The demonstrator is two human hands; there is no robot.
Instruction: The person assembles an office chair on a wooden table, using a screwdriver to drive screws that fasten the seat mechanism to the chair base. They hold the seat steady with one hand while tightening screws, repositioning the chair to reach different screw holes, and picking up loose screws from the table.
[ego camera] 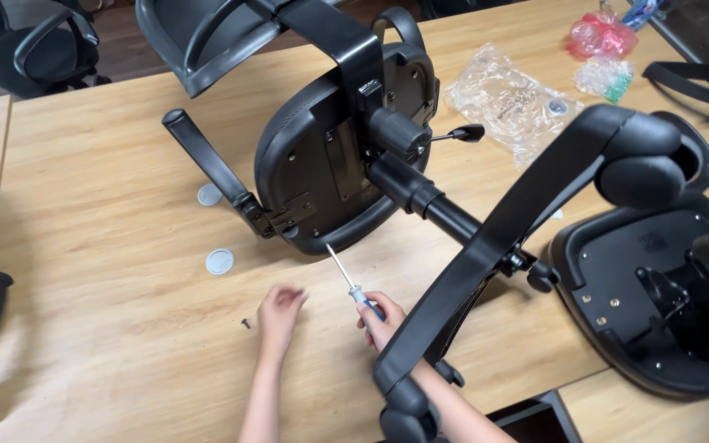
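- The screwdriver (pixel 353 285), gripped in the fingers of the right hand (pixel 381 318), is showing a thin bright metal shaft and a glossy blue-and-white plastic handle.
- The small screw (pixel 246 323), just beside the left hand's (pixel 277 312) fingers, is looking like dark metal.
- The table (pixel 100 197) under both hands is showing a pale wood grain, smooth and matt.
- The chair seat underside (pixel 322 164), beyond the fingertips, is appearing as matt black plastic with a faintly shiny metal plate.
- The two round discs (pixel 219 262) past the left fingers are looking like smooth pale grey plastic.
- The clear bag (pixel 506 98), far from the fingers, is glinting as crinkled glossy film.
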